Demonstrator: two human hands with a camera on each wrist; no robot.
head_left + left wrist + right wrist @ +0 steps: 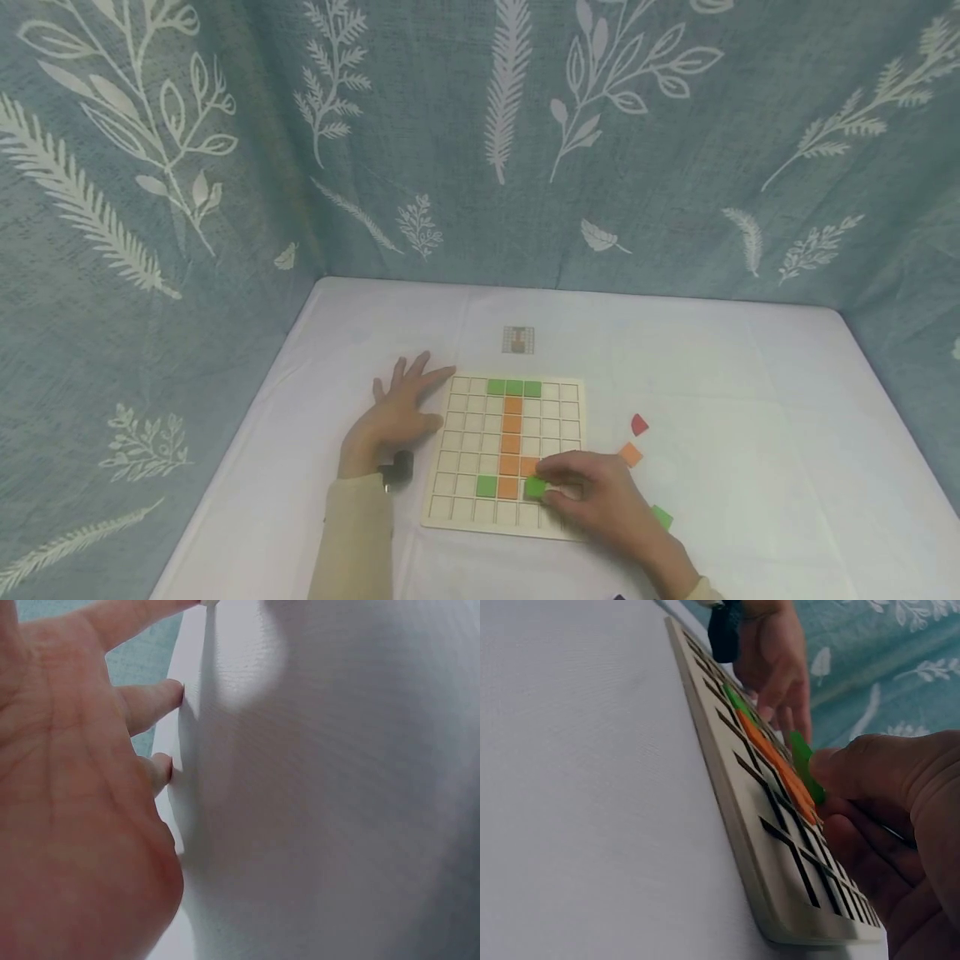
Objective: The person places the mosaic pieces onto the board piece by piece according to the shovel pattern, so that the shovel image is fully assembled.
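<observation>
A pale grid board (558, 417) lies on the table. My right hand (607, 500) pinches a green square tile (535, 487) between thumb and fingers, over the lower part of the board. In the right wrist view this green tile (804, 765) is tilted on edge above the grid. Several orange tiles (512, 423) form a column, with another orange tile (528, 466) beside it on the right. Three green tiles (513, 387) cross the top; a single green tile (487, 486) sits lower left. With fingers spread, my left hand (401, 412) rests by the board's left edge.
Behind the board lies a small pattern card (518, 340). To the right are a red piece (639, 424), a loose orange tile (631, 454) and a loose green tile (662, 517), partly behind my right wrist. A blue leaf-patterned curtain (465, 125) encloses the white table (712, 375).
</observation>
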